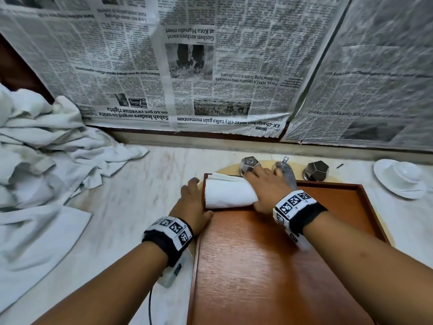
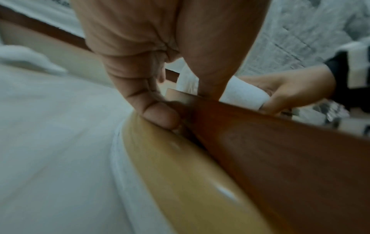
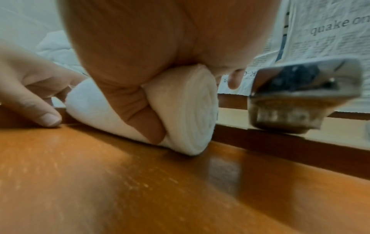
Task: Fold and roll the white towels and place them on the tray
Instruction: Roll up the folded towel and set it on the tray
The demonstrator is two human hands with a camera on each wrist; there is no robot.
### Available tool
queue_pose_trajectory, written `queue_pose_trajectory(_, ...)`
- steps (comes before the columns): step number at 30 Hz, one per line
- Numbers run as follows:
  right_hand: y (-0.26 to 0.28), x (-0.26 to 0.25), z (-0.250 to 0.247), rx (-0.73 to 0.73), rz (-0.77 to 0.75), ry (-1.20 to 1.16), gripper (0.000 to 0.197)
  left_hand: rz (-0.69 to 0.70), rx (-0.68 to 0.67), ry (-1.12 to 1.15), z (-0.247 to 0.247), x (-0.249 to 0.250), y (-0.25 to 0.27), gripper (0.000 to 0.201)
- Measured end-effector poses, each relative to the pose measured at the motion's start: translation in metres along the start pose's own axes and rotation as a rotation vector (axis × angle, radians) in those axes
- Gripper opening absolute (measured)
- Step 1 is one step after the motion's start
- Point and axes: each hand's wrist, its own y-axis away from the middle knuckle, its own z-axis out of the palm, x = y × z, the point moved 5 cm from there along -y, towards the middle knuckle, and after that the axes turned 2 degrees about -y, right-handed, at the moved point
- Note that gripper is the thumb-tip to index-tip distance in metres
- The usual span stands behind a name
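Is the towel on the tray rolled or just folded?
Rolled. The right wrist view shows spiral layers at the end of the towel, which lies on the tray at its far left corner, with the right hand gripping it.

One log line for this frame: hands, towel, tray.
left hand: grips tray left rim | right hand: holds rolled towel | towel: in tray's far-left corner | pile: unfolded, left
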Motion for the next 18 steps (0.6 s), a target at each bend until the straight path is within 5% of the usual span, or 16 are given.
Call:
queue_pose_trajectory(3,-0.003,-0.001,-0.002,-0.032,-0.022,-0.022,0.08,0.316,0.169,-0.3,-0.003,0.029,-0.001,0.115)
queue_pose_trajectory(5,-0.005,0.0,-0.002,-0.024,-0.027,-0.057,0.081,0.462,0.087,-0.484,0.006,0.048,-0.007,0.118)
queue_pose_trajectory(7,-0.006,0.003,-0.002,-0.012,-0.023,-0.11,0.08,0.455,-0.053,-0.587,0.014,0.057,-0.016,0.103)
queue_pose_trajectory(10,-0.005,0.007,0.0,-0.022,-0.028,-0.162,0.07,0.412,-0.075,-0.518,0.012,0.058,-0.029,0.074)
queue_pose_trajectory(18,-0.001,0.018,-0.005,-0.06,0.017,-0.271,0.067,0.407,-0.125,-0.537,-0.002,0.063,-0.046,0.061)
